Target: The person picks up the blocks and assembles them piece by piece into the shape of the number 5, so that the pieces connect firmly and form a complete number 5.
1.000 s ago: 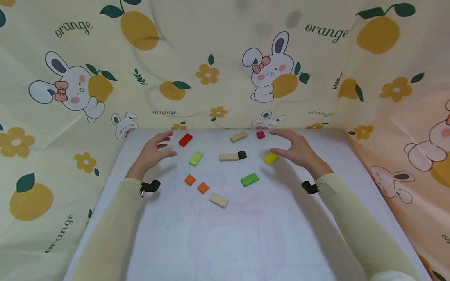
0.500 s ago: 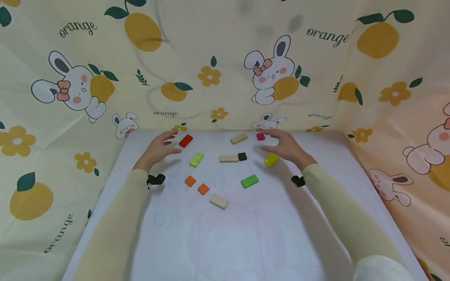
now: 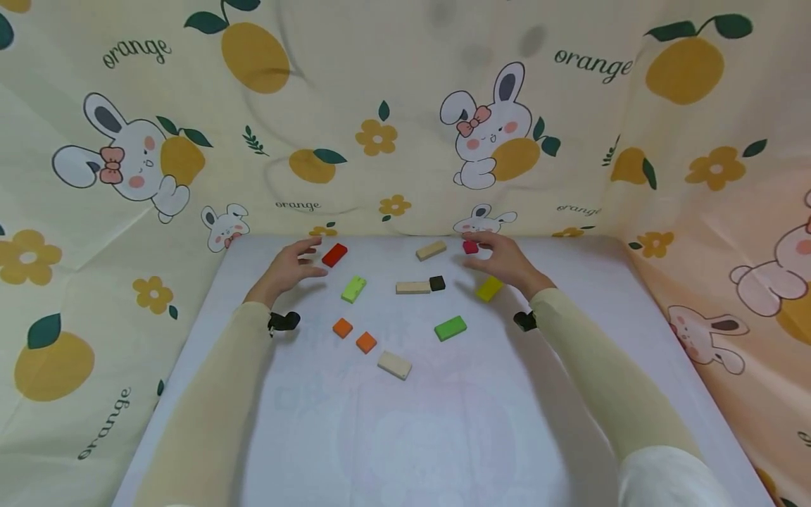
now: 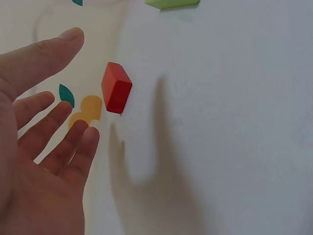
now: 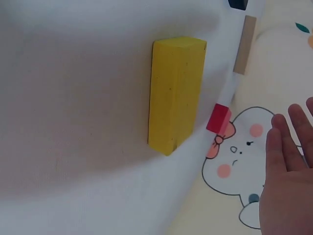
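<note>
My left hand (image 3: 288, 270) hovers at the far left of the table, thumb and fingers spread. Beside its fingertips lies a red block (image 3: 334, 255), untouched; in the left wrist view a gap shows between the red block (image 4: 116, 88) and the hand (image 4: 49, 181). My right hand (image 3: 507, 264), also spread, hangs near a small pinkish-red cube (image 3: 470, 247) at the back. A yellow block (image 3: 489, 289) lies below that hand, apart from it. In the right wrist view the yellow block (image 5: 176, 95) is large, with the fingers (image 5: 288, 147) off to the right.
Across the white table (image 3: 405, 436) lie a light green block (image 3: 353, 289), a green block (image 3: 450, 328), two orange cubes (image 3: 343, 327), several beige blocks (image 3: 395, 365) and a black cube (image 3: 437, 283). A printed cloth (image 3: 380, 84) rises behind the table.
My right hand has moved left, from over the yellow block to near the pinkish-red cube. The left hand has shifted slightly right, towards the red block. No block has moved.
</note>
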{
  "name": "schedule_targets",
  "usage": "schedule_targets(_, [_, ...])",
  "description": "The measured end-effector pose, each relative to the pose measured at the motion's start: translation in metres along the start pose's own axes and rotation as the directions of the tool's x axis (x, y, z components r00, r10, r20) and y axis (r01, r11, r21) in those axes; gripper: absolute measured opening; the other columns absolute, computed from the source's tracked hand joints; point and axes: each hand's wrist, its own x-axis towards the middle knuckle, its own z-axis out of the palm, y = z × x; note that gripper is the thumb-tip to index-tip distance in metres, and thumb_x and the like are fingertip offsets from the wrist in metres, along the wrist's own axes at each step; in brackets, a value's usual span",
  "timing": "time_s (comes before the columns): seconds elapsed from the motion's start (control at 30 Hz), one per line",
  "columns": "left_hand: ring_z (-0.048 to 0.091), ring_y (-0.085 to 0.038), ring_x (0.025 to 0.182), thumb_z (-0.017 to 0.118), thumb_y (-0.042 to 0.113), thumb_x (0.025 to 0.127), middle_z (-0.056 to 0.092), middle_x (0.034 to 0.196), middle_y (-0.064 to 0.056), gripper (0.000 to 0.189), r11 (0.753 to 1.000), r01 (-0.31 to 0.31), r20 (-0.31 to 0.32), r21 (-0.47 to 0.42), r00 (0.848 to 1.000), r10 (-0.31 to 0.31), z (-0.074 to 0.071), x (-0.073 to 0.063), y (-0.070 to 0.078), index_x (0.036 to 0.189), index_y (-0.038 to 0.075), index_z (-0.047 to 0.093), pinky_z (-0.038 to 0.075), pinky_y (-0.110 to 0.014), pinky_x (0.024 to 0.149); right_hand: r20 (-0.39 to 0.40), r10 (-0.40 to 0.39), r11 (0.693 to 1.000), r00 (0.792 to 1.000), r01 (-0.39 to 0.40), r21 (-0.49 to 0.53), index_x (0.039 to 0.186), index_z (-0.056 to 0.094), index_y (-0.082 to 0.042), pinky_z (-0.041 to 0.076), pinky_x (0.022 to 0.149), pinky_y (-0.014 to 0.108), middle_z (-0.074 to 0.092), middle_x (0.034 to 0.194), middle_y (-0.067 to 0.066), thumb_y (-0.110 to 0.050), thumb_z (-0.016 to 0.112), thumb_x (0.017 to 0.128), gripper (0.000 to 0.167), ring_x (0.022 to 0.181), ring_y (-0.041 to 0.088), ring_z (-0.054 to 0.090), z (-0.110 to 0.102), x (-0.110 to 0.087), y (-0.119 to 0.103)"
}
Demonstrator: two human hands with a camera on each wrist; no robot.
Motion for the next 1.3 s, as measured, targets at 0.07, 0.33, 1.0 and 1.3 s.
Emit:
schedule_targets(0.07, [0.042,-0.044,0.151,0.081,0.014,0.100,0.037,0.172,-0.014,0.083,1.000,0.009,-0.004,-0.003,1.000,-0.009,0.001,0.002,-0.003,0.170,0.013,0.036,0.037,-0.058,0.122,0.000,0.000,1.000,1.000,0.000,0.018,0.157,0.060,-0.020,0.041,0.119,0.059,0.053,0.158,0.008,-0.030,0.082,0.099,0.063,0.143,0.038,0.049,0.002,0.005,0.002])
schedule_targets(0.33, [0.041,-0.039,0.153,0.080,0.010,0.100,0.042,0.169,-0.014,0.081,0.999,-0.003,-0.005,-0.052,1.000,0.003,-0.001,0.011,-0.015,0.170,0.011,0.037,0.036,-0.052,0.124,-0.003,0.037,0.994,0.999,-0.036,0.105,0.157,0.059,-0.015,0.040,0.120,0.057,0.054,0.157,0.008,-0.018,0.080,0.100,0.060,0.142,0.038,0.049,0.009,0.020,0.015])
schedule_targets(1.0, [0.047,-0.039,0.146,0.079,0.008,0.099,0.049,0.165,-0.012,0.073,0.999,0.010,-0.013,0.037,1.000,-0.010,0.010,0.040,-0.025,0.165,0.014,0.049,0.038,-0.056,0.122,-0.011,0.122,0.984,0.993,-0.119,0.135,0.155,0.062,-0.022,0.044,0.118,0.049,0.058,0.154,0.004,-0.021,0.080,0.101,0.057,0.138,0.031,0.050,0.024,0.046,0.025])
schedule_targets(1.3, [0.038,-0.040,0.153,0.074,0.005,0.100,0.045,0.167,-0.016,0.072,0.998,0.009,0.036,0.058,0.999,-0.011,0.012,0.049,-0.023,0.166,0.020,0.048,0.029,-0.060,0.126,-0.010,0.105,0.987,0.994,-0.103,0.125,0.155,0.062,-0.020,0.043,0.119,0.049,0.046,0.167,0.004,-0.019,0.078,0.102,0.055,0.142,0.032,0.048,0.023,0.046,0.022])
